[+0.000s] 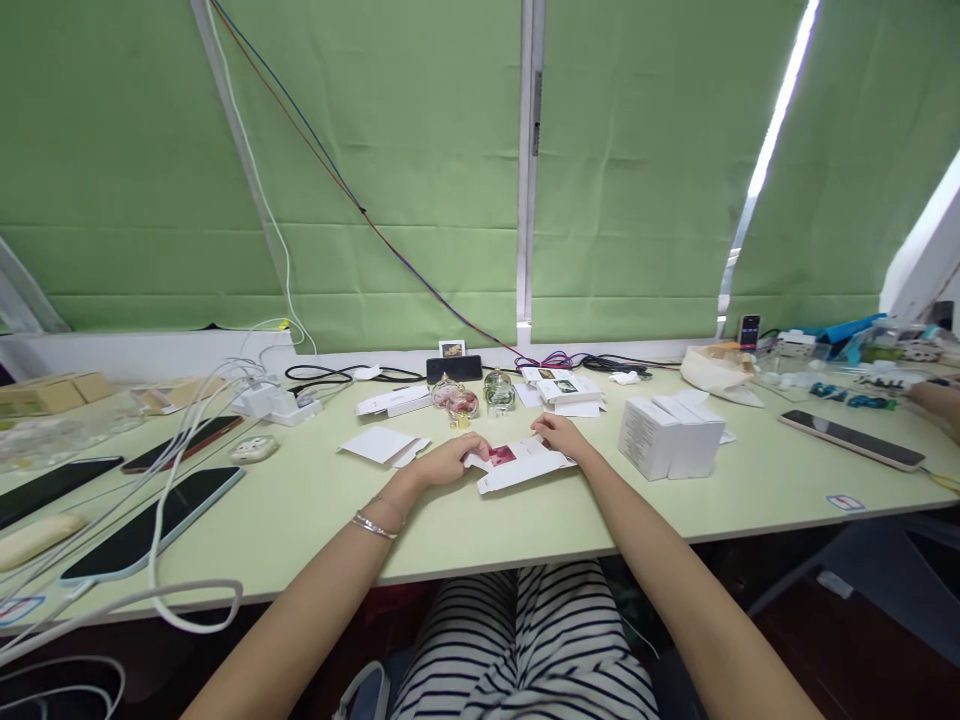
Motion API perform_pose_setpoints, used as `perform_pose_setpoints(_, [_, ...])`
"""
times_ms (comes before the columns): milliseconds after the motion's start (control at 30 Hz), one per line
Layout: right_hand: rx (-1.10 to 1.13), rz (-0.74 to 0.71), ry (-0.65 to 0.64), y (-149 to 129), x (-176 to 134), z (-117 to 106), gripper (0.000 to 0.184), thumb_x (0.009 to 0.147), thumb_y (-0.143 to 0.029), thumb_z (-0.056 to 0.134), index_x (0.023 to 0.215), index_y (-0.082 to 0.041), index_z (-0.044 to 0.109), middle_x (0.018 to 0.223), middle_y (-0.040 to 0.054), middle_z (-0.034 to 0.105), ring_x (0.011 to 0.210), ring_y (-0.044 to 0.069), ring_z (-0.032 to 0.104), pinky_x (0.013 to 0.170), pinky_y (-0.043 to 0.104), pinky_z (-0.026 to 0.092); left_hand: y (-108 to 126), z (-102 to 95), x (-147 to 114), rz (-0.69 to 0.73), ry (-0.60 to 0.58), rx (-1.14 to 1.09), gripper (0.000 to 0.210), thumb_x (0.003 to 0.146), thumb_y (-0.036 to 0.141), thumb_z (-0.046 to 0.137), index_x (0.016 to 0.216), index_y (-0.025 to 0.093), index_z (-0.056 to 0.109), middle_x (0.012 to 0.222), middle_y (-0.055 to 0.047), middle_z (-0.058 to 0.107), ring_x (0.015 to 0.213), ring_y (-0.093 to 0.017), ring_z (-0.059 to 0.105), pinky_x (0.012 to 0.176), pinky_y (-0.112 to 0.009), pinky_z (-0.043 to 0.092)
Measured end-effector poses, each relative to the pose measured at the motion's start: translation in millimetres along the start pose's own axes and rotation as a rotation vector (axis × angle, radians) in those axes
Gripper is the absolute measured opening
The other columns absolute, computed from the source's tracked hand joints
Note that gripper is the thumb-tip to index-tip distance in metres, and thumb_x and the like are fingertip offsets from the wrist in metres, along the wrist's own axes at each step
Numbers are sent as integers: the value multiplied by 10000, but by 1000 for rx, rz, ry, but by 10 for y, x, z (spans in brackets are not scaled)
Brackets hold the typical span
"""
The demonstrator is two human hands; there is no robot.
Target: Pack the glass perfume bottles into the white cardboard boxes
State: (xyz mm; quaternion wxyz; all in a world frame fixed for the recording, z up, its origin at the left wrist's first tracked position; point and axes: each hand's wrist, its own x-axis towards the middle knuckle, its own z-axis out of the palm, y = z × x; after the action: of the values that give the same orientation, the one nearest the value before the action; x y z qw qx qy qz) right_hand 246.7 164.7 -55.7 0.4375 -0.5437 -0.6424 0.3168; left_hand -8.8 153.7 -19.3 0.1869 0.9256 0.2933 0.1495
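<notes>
A white folding carton [529,462] with a red printed picture lies nearly flat before me, low over the table. My left hand [452,460] grips its left end, the thumb on top beside the picture. At the far right edge, my right hand [559,436] holds it with curled fingers. Just beyond stand two small glass bottles, one with pinkish-red contents [460,400] and one clear [499,392]. Left of my hands is a flat white carton [381,446], with another flat carton [396,401] behind it. Several printed cartons [566,388] lie stacked at the back.
White upright boxes [669,440] stand right of my hands. A black phone [454,368] leans at the back near coiled cables [611,364]. Phones [161,525] and loose white cables [161,500] cover the left side. At far right are another phone [851,440] and another person's hand [937,398].
</notes>
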Motion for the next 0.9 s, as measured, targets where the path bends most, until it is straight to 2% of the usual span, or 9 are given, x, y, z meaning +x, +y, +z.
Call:
perform_pose_setpoints(267, [-69,-38,0,9,6,8,104,718,-181,481,731,-176,584,688,-14,593,519,88,514,528,204,413,-3,40,-11,-37,35,-60,262,706,116,432,942,177,529,1046,-43,579,950,-171,525,859,-292,413])
perform_pose_setpoints(467, [-94,-42,-6,29,29,-4,104,718,-180,489,733,-176,592,690,-14,597,550,92,519,557,205,403,2,61,-7,-77,68,-118,224,727,182,476,943,177,534,1047,-48,588,955,-173,536,881,-306,409])
perform_pose_setpoints(667, [-58,-16,-7,58,47,-25,93,731,-182,482,724,-178,575,593,-34,555,513,91,504,548,206,397,29,81,-1,-137,84,-149,225,726,221,491,939,165,538,1039,-51,602,886,-167,561,816,-299,442])
perform_pose_setpoints(900, [6,16,4,44,61,-47,79,724,-166,497,700,-169,573,578,-26,575,518,90,498,530,194,384,-56,108,24,-148,108,-161,224,744,261,475,934,162,540,1018,-54,618,878,-174,576,819,-311,448])
